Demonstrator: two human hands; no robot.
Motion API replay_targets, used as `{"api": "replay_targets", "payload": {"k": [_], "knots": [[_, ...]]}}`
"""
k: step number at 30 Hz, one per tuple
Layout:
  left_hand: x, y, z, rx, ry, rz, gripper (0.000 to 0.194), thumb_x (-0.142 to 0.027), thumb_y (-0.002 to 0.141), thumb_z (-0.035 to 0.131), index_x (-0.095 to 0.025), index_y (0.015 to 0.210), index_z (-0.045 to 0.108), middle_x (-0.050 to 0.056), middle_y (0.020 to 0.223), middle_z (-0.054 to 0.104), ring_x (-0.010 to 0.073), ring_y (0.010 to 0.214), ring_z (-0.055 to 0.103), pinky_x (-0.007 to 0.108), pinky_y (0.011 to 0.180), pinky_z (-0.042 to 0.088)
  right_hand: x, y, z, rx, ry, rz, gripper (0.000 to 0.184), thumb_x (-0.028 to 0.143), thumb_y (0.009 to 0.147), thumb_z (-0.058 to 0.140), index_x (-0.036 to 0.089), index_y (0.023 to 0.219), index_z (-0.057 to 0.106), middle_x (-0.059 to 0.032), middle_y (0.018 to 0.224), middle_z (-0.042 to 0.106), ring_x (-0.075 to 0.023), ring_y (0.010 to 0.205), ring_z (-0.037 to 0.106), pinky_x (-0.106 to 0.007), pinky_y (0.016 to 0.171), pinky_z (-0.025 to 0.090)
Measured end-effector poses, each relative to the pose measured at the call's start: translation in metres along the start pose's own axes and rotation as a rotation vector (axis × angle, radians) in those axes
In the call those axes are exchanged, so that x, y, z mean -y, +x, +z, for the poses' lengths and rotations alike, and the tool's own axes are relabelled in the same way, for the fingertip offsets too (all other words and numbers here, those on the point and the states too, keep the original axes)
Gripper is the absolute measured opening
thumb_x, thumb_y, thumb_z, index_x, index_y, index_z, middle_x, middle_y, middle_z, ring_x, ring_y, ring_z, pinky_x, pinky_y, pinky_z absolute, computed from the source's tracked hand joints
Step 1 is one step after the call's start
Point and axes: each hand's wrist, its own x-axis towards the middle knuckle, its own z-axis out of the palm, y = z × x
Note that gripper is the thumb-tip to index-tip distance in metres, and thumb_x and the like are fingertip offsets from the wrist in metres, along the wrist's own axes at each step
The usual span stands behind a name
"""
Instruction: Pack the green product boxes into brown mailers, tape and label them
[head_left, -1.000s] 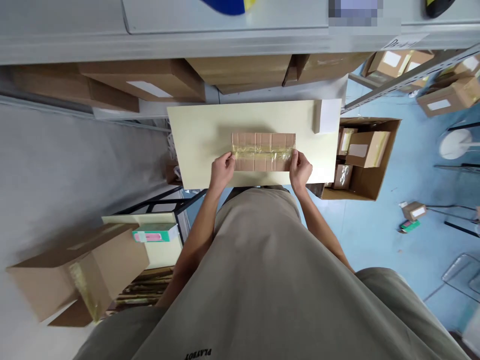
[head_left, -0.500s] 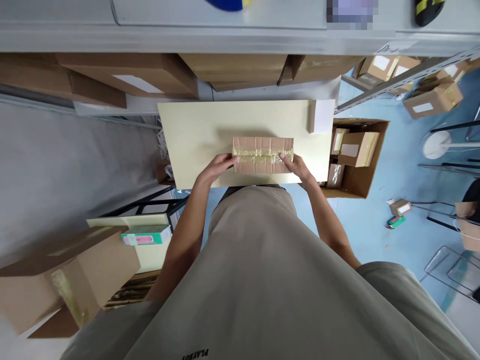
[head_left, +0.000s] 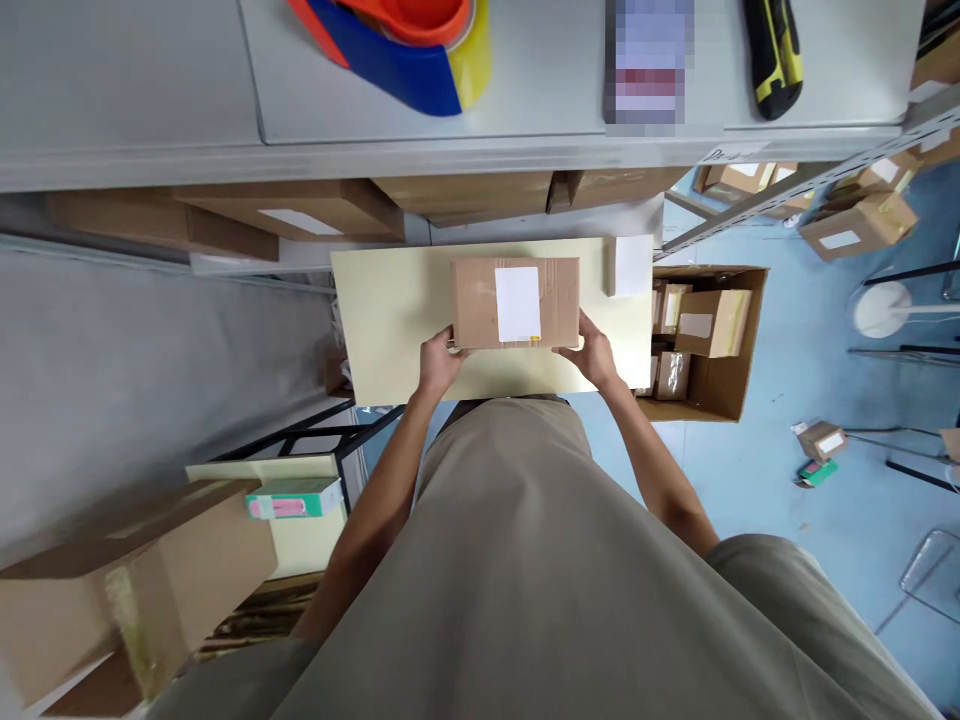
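A brown cardboard box (head_left: 476, 305) with a white label (head_left: 518, 303) facing me is held between my two hands over a pale yellow board (head_left: 390, 300). My left hand (head_left: 441, 362) grips the box's lower left corner, its thumb along the near edge. On the opposite side, my right hand (head_left: 594, 355) grasps the lower right corner, fingers on the side and thumb under the near edge. Whether the box rests on the board or hangs just above it, I cannot tell.
A small white box (head_left: 631, 266) sits at the board's right end. Beside it, an open carton (head_left: 739, 375) holds several packed boxes. On the shelf ahead lie a tape dispenser (head_left: 427, 75) and a utility knife (head_left: 776, 60). A large carton (head_left: 202, 560) stands lower left.
The box has turned in my hands: its taped face showed before, and now the labelled face does. My view has tilted up, bringing more of the shelf top into sight.
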Motion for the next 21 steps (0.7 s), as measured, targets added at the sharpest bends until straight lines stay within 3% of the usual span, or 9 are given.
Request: {"api": "replay_targets", "payload": {"k": [3,6,8,10,12,15,18,21], "knots": [[-0.001,0.007,0.017,-0.072,0.126,-0.018,0.036,-0.033,0.080,0.080,-0.018,0.114,0.080,0.013,0.113,0.088,0.0334,0.112,0.081,0.039,0.095,0.063,-0.013,0.017,0.013,-0.032,-0.011,0.020,0.097,0.037,0.092,0.085,0.024,0.179,0.045,-0.0146,0.184,0.046,-0.0420,0.163,0.056,-0.064,0.129,0.054],[0.008,0.010,0.023,-0.025,0.223,-0.072,0.030,-0.025,0.078,0.077,-0.021,0.107,0.081,0.015,0.103,0.088,0.0376,0.110,0.082,0.045,0.095,0.063,-0.023,0.022,0.022,0.076,-0.087,0.054,0.102,0.029,0.091,0.086,0.021,0.181,0.040,-0.0167,0.183,0.046,-0.0432,0.161,0.057,-0.063,0.129,0.055],[0.015,0.011,0.019,0.018,0.232,-0.081,0.040,-0.022,0.077,0.074,-0.022,0.116,0.082,0.015,0.106,0.089,0.0381,0.108,0.084,0.049,0.097,0.064,-0.030,0.021,0.017,0.156,-0.156,0.041,0.099,0.021,0.092,0.082,0.019,0.182,0.039,-0.0171,0.182,0.047,-0.0426,0.163,0.055,-0.063,0.131,0.053],[0.017,0.012,0.009,-0.023,0.210,-0.052,0.060,-0.023,0.081,0.070,-0.022,0.140,0.077,0.018,0.130,0.086,0.0354,0.116,0.084,0.051,0.106,0.064,-0.038,0.024,0.000,0.173,-0.212,0.002,0.089,0.016,0.096,0.075,0.016,0.179,0.045,-0.0176,0.181,0.049,-0.0407,0.168,0.050,-0.063,0.135,0.049],[0.011,0.013,-0.001,-0.140,0.197,-0.002,0.070,-0.028,0.090,0.064,-0.020,0.159,0.067,0.021,0.151,0.077,0.0334,0.128,0.081,0.053,0.117,0.060,-0.048,0.035,-0.028,0.145,-0.244,-0.038,0.076,0.015,0.100,0.070,0.015,0.174,0.053,-0.0177,0.179,0.052,-0.0394,0.168,0.049,-0.065,0.138,0.045],[-0.017,0.020,-0.006,-0.215,0.227,0.129,0.066,-0.035,0.100,0.057,-0.021,0.164,0.063,0.019,0.158,0.073,0.0336,0.138,0.077,0.054,0.127,0.054,-0.067,0.072,-0.080,0.075,-0.262,-0.085,0.063,0.020,0.105,0.068,0.020,0.168,0.062,-0.0156,0.174,0.059,-0.0391,0.164,0.054,-0.071,0.138,0.042],[-0.062,0.030,0.013,-0.151,0.295,0.288,0.058,-0.038,0.104,0.055,-0.023,0.158,0.070,0.015,0.156,0.075,0.0353,0.147,0.070,0.055,0.132,0.050,-0.088,0.125,-0.123,-0.021,-0.285,-0.083,0.068,0.031,0.105,0.076,0.019,0.170,0.060,-0.0186,0.179,0.052,-0.0433,0.168,0.046,-0.075,0.141,0.035],[-0.108,0.038,0.049,-0.022,0.324,0.375,0.055,-0.038,0.107,0.053,-0.023,0.157,0.071,0.013,0.156,0.075,0.0347,0.148,0.068,0.053,0.132,0.050,-0.107,0.173,-0.145,0.014,-0.313,-0.073,0.084,0.044,0.099,0.088,0.016,0.172,0.055,-0.0208,0.185,0.041,-0.0465,0.174,0.034,-0.076,0.141,0.030]]}}
